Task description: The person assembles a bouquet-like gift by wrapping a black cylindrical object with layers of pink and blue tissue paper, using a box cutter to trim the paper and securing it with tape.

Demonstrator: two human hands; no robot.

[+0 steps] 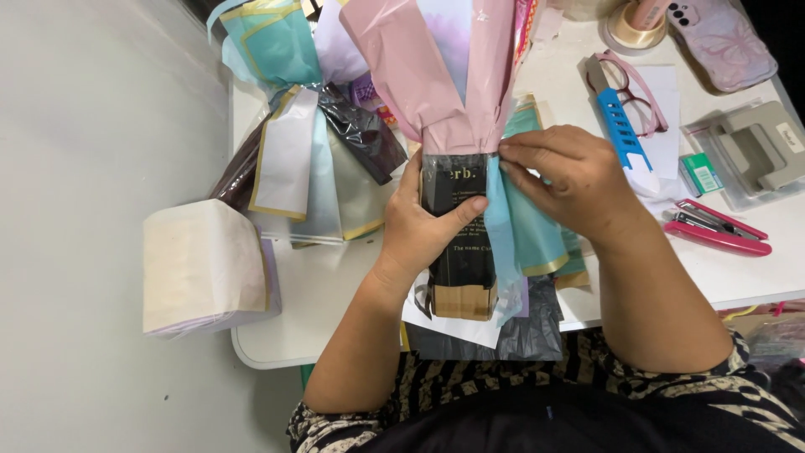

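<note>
Inside left grip [423, 222]: black wrap [457, 218].

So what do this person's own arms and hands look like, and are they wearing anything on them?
Both the left hand and the right hand are bare: no gloves, and no rings or watch that I can make out. The forearms are uncovered too. Short sleeves of a dark top with a pale, broken stripe pattern begin near the elbows.
</note>
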